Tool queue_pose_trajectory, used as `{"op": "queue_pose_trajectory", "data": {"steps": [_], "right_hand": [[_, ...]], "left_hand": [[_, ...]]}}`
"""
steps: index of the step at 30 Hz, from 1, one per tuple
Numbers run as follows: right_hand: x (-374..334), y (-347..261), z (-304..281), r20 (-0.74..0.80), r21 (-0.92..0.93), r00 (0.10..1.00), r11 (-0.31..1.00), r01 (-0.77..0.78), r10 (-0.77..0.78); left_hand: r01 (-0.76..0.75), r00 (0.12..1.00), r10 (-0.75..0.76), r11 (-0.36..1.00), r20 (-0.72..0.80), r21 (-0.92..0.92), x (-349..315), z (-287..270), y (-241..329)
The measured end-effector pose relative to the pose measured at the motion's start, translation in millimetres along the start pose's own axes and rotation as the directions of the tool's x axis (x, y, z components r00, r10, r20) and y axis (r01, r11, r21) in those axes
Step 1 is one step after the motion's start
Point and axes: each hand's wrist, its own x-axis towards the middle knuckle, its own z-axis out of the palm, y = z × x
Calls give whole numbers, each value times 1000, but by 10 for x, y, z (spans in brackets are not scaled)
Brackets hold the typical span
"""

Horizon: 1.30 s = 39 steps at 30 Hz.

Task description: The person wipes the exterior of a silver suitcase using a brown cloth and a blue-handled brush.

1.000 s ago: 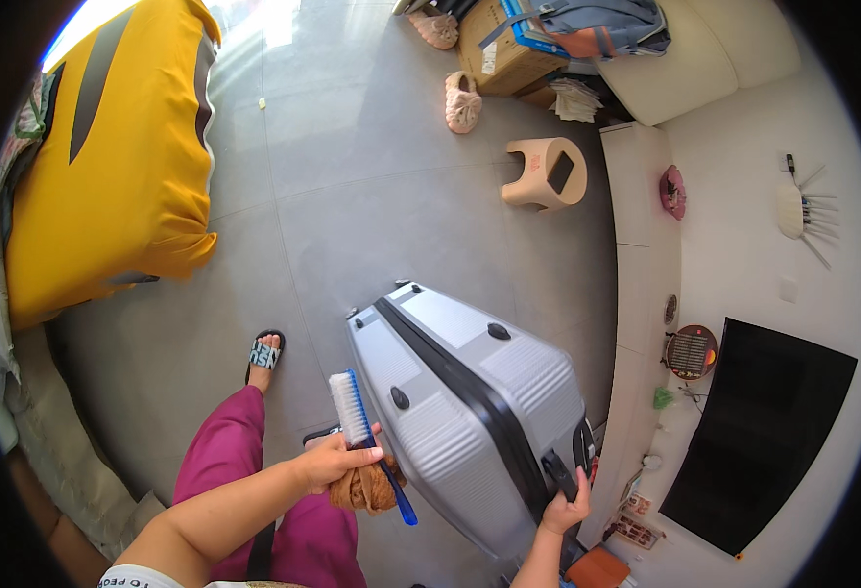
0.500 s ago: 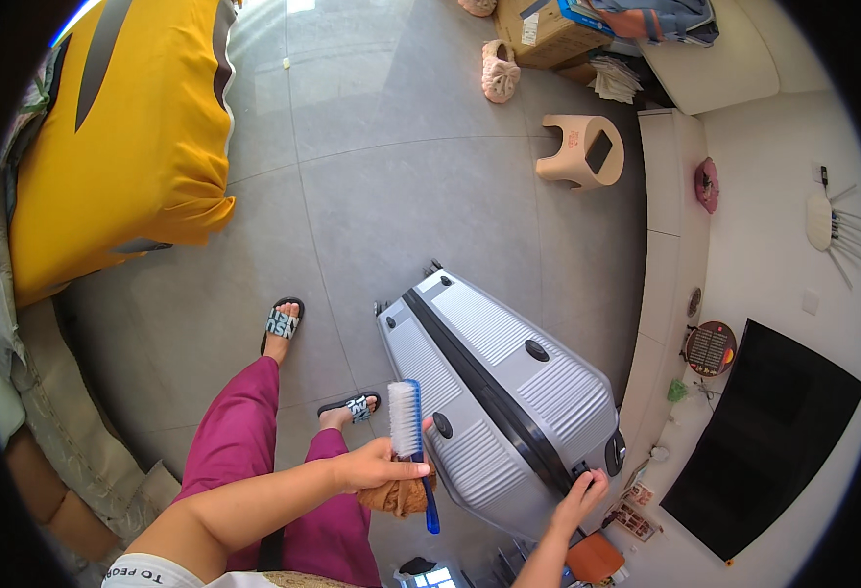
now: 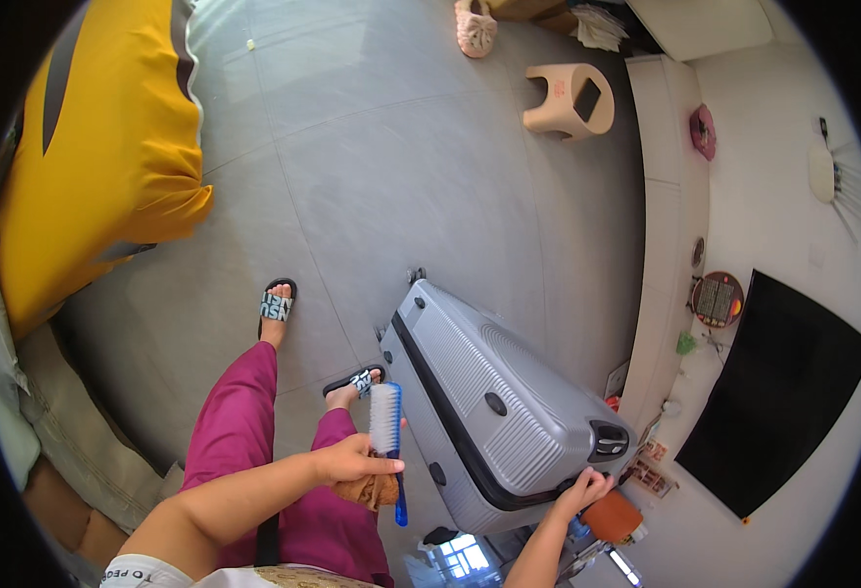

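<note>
My left hand (image 3: pixel 352 461) is closed around a scrub brush (image 3: pixel 385 421) with white bristles and a blue handle, the bristles facing left. A crumpled brown cloth (image 3: pixel 367 492) is bunched in the same hand. To the right, a silver ribbed hard-shell suitcase (image 3: pixel 489 392) stands tilted on the floor, its black zipper band running lengthwise and its wheels at the far end. My right hand (image 3: pixel 584 490) grips the near end of the suitcase by a black part at its edge, partly hidden by the fingers. A black carry handle (image 3: pixel 608 441) shows just beyond that hand.
A beige stool (image 3: pixel 570 101) with a dark flat object on it stands at the far right, near a pink clog (image 3: pixel 476 29). A yellow-draped piece of furniture (image 3: pixel 107 176) is at the left. White low cabinets (image 3: pixel 658 147) and a wall-mounted black screen (image 3: pixel 773 392) line the right.
The suitcase has turned, bringing its ribbed broad face and carry handle more into sight. My right hand stays at its near end. The brush and cloth have shifted slightly left in view.
</note>
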Motion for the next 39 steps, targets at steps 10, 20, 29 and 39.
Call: {"op": "queue_pose_trajectory", "data": {"steps": [10, 20, 29, 39], "right_hand": [[-292, 618, -30, 286, 576, 801, 574, -582, 526], [-783, 1924, -299, 301, 493, 923, 789, -367, 241], [-873, 2515, -473, 327, 222, 945, 971, -94, 17], [-725, 2432, -504, 355, 194, 924, 955, -225, 145]], "left_hand": [[156, 988, -156, 985, 0, 80, 57, 233, -78], [176, 981, -190, 962, 48, 209, 657, 632, -955], [224, 972, -235, 941, 16, 253, 824, 626, -1569], [262, 963, -268, 933, -11, 245, 913, 659, -1796]]}}
